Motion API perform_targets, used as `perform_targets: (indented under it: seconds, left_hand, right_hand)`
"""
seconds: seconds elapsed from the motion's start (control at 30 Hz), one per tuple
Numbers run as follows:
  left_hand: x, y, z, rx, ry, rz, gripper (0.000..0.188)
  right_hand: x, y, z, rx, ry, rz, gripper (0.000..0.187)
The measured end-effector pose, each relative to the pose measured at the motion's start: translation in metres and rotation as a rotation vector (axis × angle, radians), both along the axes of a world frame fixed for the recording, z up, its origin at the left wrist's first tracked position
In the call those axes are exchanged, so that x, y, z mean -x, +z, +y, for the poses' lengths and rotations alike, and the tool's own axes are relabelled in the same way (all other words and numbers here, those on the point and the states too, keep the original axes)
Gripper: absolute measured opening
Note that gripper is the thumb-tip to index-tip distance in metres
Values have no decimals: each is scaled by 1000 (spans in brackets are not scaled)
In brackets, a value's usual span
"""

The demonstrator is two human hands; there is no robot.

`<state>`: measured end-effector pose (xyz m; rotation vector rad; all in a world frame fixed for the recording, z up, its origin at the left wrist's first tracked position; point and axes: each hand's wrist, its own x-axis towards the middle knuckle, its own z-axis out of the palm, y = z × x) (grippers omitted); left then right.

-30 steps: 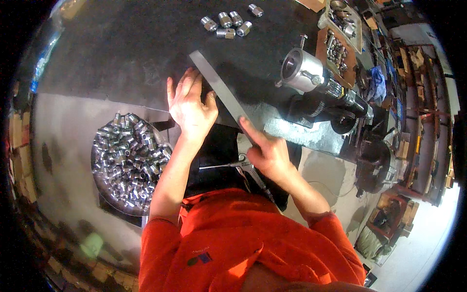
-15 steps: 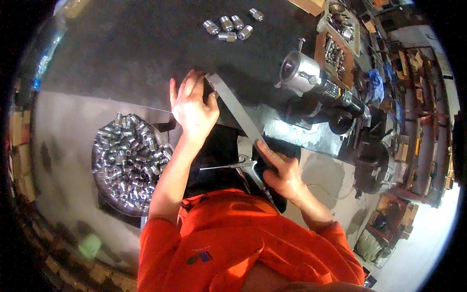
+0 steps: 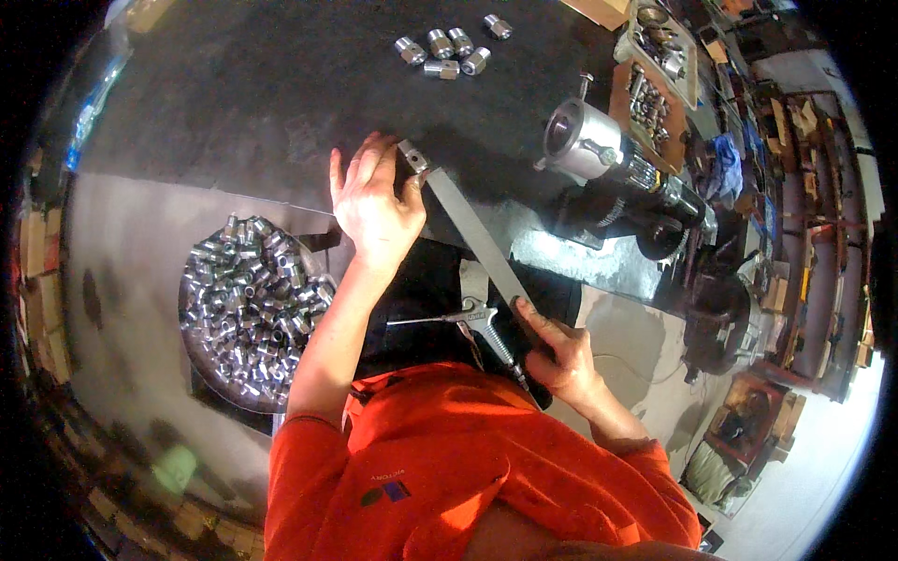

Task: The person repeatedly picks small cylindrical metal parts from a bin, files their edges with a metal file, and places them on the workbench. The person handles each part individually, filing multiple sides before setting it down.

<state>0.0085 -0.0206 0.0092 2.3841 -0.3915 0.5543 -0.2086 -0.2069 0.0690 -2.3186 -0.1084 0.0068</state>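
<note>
My left hand (image 3: 376,210) presses a small metal fitting (image 3: 412,156) with a hole in its side against the dark tabletop, its fingers partly hiding it. In my right hand (image 3: 559,355) is a long flat file (image 3: 474,232), with the index finger stretched along it. The file slants from my right hand up to the fitting, its far end right at the fitting's near end. Whether the two touch, I cannot tell. A blow gun (image 3: 480,320) with a thin nozzle lies below the file, close to my body.
Several similar fittings (image 3: 441,45) lie at the far side of the dark tabletop (image 3: 234,103). A heap of fittings (image 3: 245,318) fills a round container to the left. On the right stand a metal chuck-like device (image 3: 580,138) and a box of small parts (image 3: 650,117).
The file has been drawn back toward me and to the right by my right hand, exposing more of the fitting. My left hand stays nearly in place.
</note>
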Motion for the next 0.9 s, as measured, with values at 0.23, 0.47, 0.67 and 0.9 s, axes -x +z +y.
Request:
perform_targets:
  seconds: [0.23, 0.47, 0.67, 0.9]
  left_hand:
    - [-2, -4, 1, -5, -5, -9, 43]
    - [-2, -7, 1, -9, 3, -40, 44]
    - [0, -3, 1, 17, -3, -6, 42]
    - [10, 16, 28, 226, -42, 21, 44]
  right_hand:
    - [-37, -14, 12, 80, -9, 0, 78]
    - [-61, -21, 27, -28, -59, -53, 74]
    - [8, -1, 1, -4, -58, 58, 75]
    - [-10, 15, 4, -30, -212, 305, 74]
